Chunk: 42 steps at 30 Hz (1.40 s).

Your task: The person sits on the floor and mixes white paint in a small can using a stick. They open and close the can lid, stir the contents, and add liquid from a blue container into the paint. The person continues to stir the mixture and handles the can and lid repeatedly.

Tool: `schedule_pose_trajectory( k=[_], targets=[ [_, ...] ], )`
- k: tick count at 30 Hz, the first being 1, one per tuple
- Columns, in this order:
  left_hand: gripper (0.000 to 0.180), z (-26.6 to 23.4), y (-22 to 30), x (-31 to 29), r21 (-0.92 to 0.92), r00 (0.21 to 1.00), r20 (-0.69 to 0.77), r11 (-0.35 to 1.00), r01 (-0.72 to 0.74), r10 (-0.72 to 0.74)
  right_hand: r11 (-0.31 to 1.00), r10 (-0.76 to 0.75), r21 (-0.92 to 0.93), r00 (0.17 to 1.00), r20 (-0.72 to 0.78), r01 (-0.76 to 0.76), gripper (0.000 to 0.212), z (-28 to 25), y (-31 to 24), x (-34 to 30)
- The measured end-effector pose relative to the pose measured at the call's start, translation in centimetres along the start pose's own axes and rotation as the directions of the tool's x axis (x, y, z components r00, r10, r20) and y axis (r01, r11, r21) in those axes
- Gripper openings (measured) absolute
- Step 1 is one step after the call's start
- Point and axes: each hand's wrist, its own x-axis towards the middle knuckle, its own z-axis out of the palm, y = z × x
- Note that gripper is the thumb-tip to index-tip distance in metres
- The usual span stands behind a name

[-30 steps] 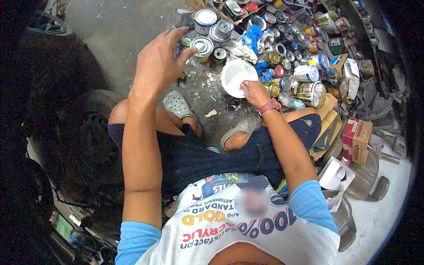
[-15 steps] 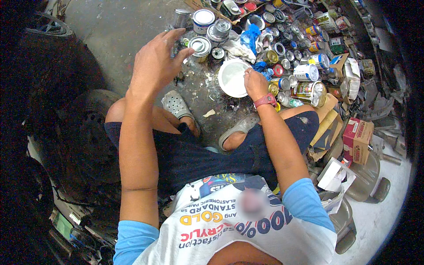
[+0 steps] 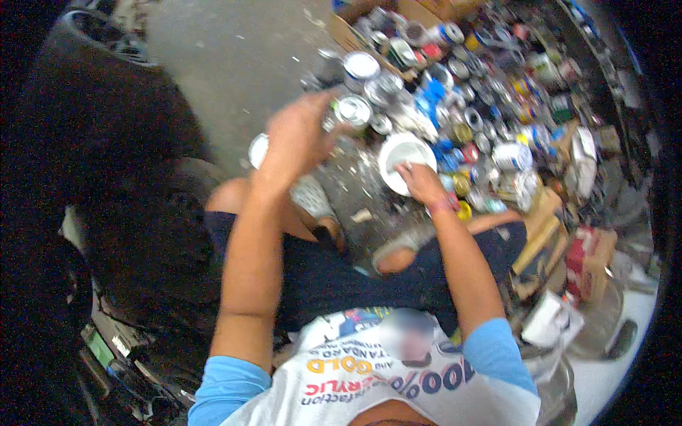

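Observation:
My left hand (image 3: 302,131) is raised over the floor, smeared by motion. Its thumb stands apart from the fingers, and nothing shows between them. Just beyond it is an opened paint can (image 3: 353,111), which it appears not to grip. A white round thing (image 3: 258,150) shows partly behind my left wrist. My right hand (image 3: 423,182) is closed over the near right side of a white plastic tub (image 3: 387,153), fingertips above its pale inside. What those fingers pinch, if anything, is too blurred to make out.
A white-lidded can (image 3: 361,66) and a silvery can (image 3: 383,89) stand beyond the tub. Crowded paint cans, blue cloth (image 3: 430,99) and a cardboard box (image 3: 347,34) fill the far right. A dark tyre (image 3: 117,121) rises at left; a red carton (image 3: 591,263) lies right.
The whole view has shifted, so the scene sits lower and further right. My right hand has moved from the tub's right rim inward over its opening. The white round thing has come into view.

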Motion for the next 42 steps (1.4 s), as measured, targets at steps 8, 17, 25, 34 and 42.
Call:
schedule_pose_trajectory(
  k=[8,17,25,34,42],
  targets=[
    [0.060,-0.8,0.4,-0.1,0.022,0.996,0.081,0.999,0.039,-0.040,0.966,0.182,-0.142,0.959,-0.218,-0.216,0.027,-1.4,0.9,0.3],
    [0.061,-0.3,0.7,-0.2,0.014,0.998,0.068,1.000,0.007,-0.008,0.984,0.025,0.176,0.999,-0.040,-0.018,0.026,0.6,0.6,0.4],
    [0.064,1.8,-1.1,0.1,0.094,0.998,0.058,0.996,-0.007,0.002,0.967,0.113,-0.184,0.948,-0.298,-0.174,0.028,0.2,3.2,0.7],
    [0.054,0.6,0.4,0.1,0.116,0.992,0.125,0.993,-0.007,-0.008,0.999,0.046,-0.004,0.999,0.017,-0.046,0.030,-0.4,-0.2,-0.3],
    [0.058,1.0,0.1,0.1,0.079,0.996,0.080,0.996,-0.041,0.035,0.994,0.099,-0.015,0.949,-0.300,-0.108,0.025,-0.5,1.0,0.1]
  ],
)
